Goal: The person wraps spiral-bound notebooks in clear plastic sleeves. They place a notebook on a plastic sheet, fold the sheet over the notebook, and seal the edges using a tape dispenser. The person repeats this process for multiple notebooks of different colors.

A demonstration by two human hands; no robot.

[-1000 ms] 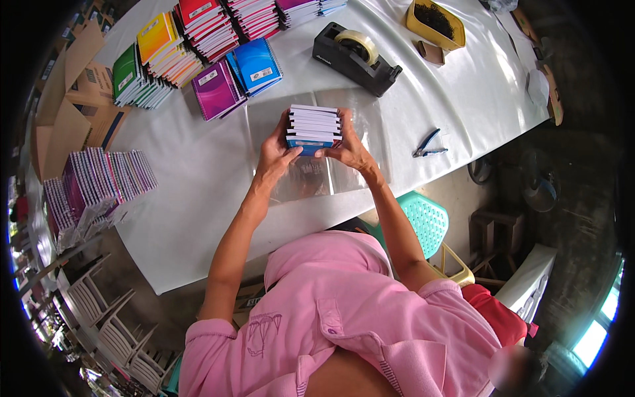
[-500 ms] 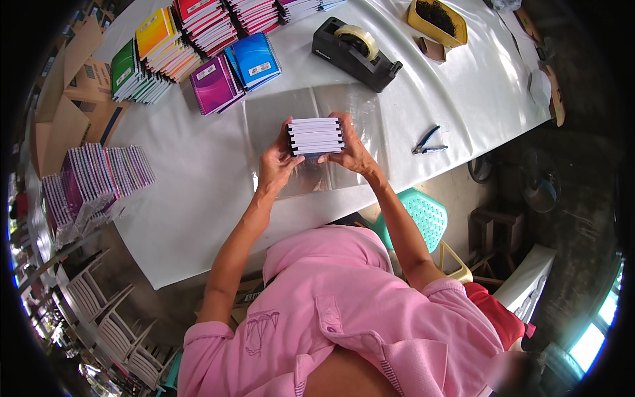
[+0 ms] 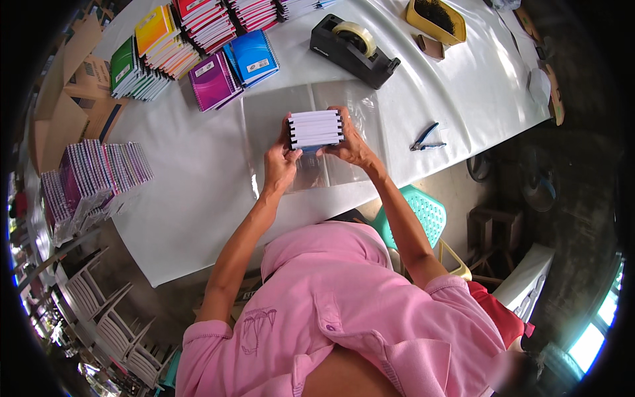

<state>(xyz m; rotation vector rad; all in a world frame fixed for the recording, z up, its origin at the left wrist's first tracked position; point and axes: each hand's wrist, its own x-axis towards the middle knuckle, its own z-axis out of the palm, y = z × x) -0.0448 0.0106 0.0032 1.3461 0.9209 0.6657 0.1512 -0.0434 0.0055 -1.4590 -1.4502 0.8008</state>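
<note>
Between my two hands is a stack of spiral notebooks [image 3: 315, 128], its white page edges facing up toward me and dark binding showing at the sides. My left hand [image 3: 280, 163] grips the left end, thumb on the near lower edge. At the right end, my right hand [image 3: 352, 145] closes round the stack, its thumb also on the near edge. A sliver of blue cover shows along the bottom. Beneath lie clear plastic sheets or bags [image 3: 264, 119], flat on the white-covered table [image 3: 192, 192].
Piles of green notebooks [image 3: 126, 69], yellow, red, purple and blue notebooks [image 3: 256, 59] stand at the far left. A tape dispenser [image 3: 354, 49], yellow tub [image 3: 433, 20] and blue-handled cutters [image 3: 426, 137] lie farther right. Wrapped notebooks [image 3: 99, 175] sit by a cardboard box [image 3: 92, 86] at left.
The stack and both hands have shifted slightly up in the view, and the stack has tilted a little, showing more blue at its lower edge. Both hands keep their hold.
</note>
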